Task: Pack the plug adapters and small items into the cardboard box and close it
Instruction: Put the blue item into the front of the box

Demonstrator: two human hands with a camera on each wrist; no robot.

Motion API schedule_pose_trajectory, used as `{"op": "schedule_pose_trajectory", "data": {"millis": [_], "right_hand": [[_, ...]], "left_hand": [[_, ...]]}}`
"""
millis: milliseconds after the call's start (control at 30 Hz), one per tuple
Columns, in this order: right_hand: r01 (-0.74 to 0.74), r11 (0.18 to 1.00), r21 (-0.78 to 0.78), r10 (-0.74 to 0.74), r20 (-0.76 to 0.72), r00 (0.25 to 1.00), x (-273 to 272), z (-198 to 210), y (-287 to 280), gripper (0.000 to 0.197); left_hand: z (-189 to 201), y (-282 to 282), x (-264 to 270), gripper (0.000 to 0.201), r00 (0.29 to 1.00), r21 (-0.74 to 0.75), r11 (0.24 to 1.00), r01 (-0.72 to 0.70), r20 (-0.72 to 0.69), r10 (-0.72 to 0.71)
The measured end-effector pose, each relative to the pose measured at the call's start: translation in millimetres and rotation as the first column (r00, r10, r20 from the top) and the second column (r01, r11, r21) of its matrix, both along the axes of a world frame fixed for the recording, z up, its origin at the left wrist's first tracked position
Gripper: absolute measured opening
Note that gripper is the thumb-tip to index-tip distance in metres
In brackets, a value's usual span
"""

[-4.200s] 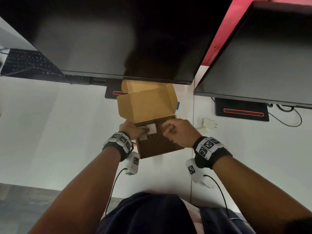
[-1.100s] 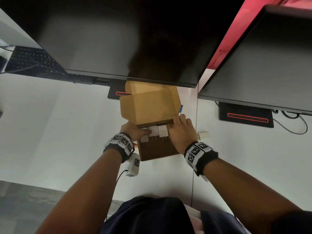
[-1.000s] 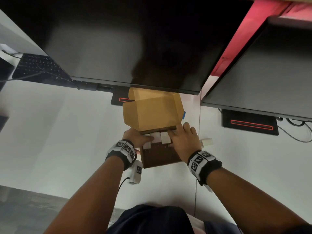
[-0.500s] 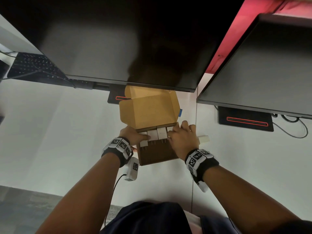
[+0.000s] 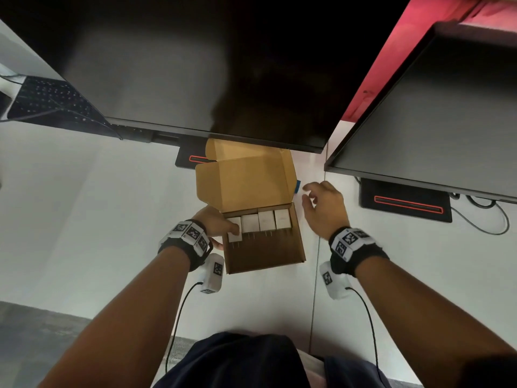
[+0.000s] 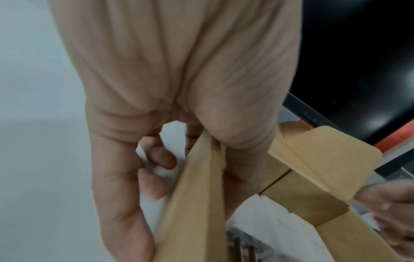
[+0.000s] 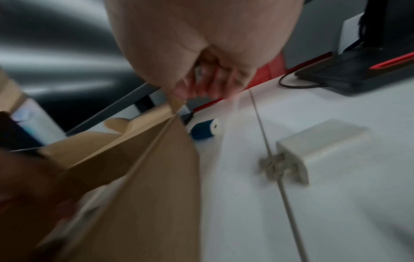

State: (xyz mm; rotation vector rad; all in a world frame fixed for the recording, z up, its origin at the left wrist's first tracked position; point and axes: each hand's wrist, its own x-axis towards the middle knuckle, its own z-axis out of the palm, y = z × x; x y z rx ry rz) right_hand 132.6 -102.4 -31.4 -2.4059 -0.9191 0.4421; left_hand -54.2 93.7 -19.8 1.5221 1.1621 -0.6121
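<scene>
four white plug adapters (image 5: 258, 222) are seen lined up along the far wall of the open cardboard box (image 5: 265, 253), prongs toward the person, on a white desk (image 5: 84, 219). the left hand (image 5: 216, 224) is kept at the box's left wall, thumb pressed on the leftmost adapter, the other fingers (image 6: 156, 186) curled outside the wall. the right hand (image 5: 324, 208) is held just beside the box's right wall, fingers loosely spread, nothing held. one more white adapter (image 7: 320, 147) is left on the desk near that hand, and a small blue roll (image 7: 205, 130) beside the lid (image 5: 246, 180).

the step is judged to be the fetching of the loose adapter; the box is best steadied throughout so the row is not disturbed, and the adapter laid in the free near half.

the raised lid is overhung by a dark monitor (image 5: 195, 65), so little room is left behind; a second monitor (image 5: 447, 107) and its stand base (image 5: 405, 201) are placed to the right, with a keyboard (image 5: 50, 102) far left.
</scene>
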Motion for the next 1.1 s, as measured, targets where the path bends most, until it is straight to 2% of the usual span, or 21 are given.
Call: {"op": "schedule_pose_trajectory", "data": {"millis": [67, 133, 200, 233, 367, 500, 633, 767, 833, 967, 1033, 1100], "right_hand": [[-0.100, 0.990, -0.100, 0.097, -0.035, 0.995, 15.5, -8.2, 4.8, 0.042], [-0.274, 0.933, -0.234, 0.273, -0.036, 0.961, 25.0, -13.2, 11.2, 0.055], [-0.383, 0.849, -0.364, 0.410, -0.004, 0.912, 29.8, -14.2, 17.1, 0.060], [-0.390, 0.829, -0.401, 0.433, 0.020, 0.901, 30.5, -14.0, 18.8, 0.058], [-0.268, 0.882, -0.387, 0.342, 0.134, 0.930, 26.2, -15.4, 10.0, 0.038], [-0.200, 0.911, -0.360, 0.246, 0.086, 0.966, 19.1, -18.3, -8.2, 0.030], [-0.096, 0.929, -0.357, 0.090, -0.033, 0.995, 13.0, -10.9, -12.2, 0.042], [0.019, 0.950, -0.313, -0.076, -0.171, 0.982, 8.1, -1.8, -16.6, 0.068], [0.078, 0.963, -0.257, -0.128, -0.183, 0.975, 4.1, 3.0, -20.7, 0.071], [0.148, 0.988, -0.047, -0.154, -0.149, 0.977, -9.4, 23.4, -23.4, 0.052], [0.116, 0.993, 0.011, -0.114, -0.147, 0.983, -19.9, 36.1, -20.3, 0.047], [0.018, 1.000, 0.023, -0.013, -0.179, 0.984, -34.8, 47.8, -14.8, 0.048]], "left_hand": [[1.4, 0.6, 0.2, 0.039, 1.000, -0.025, 1.000, -0.013, 0.001, 0.013], [2.8, 1.5, -1.2, 0.037, 0.999, -0.040, 0.998, -0.040, -0.002, 0.040], [2.6, 2.3, -3.2, 0.038, 0.998, -0.048, 0.997, -0.062, 0.005, 0.062], [1.6, 2.5, -3.7, 0.039, 0.998, -0.048, 0.997, -0.067, 0.010, 0.067], [0.8, 2.0, -2.8, 0.041, 0.998, -0.041, 0.997, -0.059, 0.019, 0.060], [2.7, 0.5, -2.3, 0.034, 0.998, -0.023, 0.998, -0.052, 0.016, 0.053], [3.5, -1.3, -3.6, 0.041, 0.999, -0.009, 0.999, -0.049, 0.023, 0.049], [4.8, -2.0, -5.5, 0.047, 0.998, -0.008, 0.998, -0.055, 0.037, 0.055], [5.3, -1.5, -5.9, 0.045, 0.998, -0.013, 0.999, -0.051, 0.043, 0.052], [3.7, -1.6, -6.3, 0.040, 0.997, -0.016, 0.998, -0.055, 0.047, 0.056], [2.3, -1.5, -6.5, 0.039, 0.997, -0.009, 0.999, -0.050, 0.051, 0.051], [1.0, -1.2, -6.5, 0.036, 0.997, -0.007, 0.999, -0.048, 0.056, 0.048]]}}
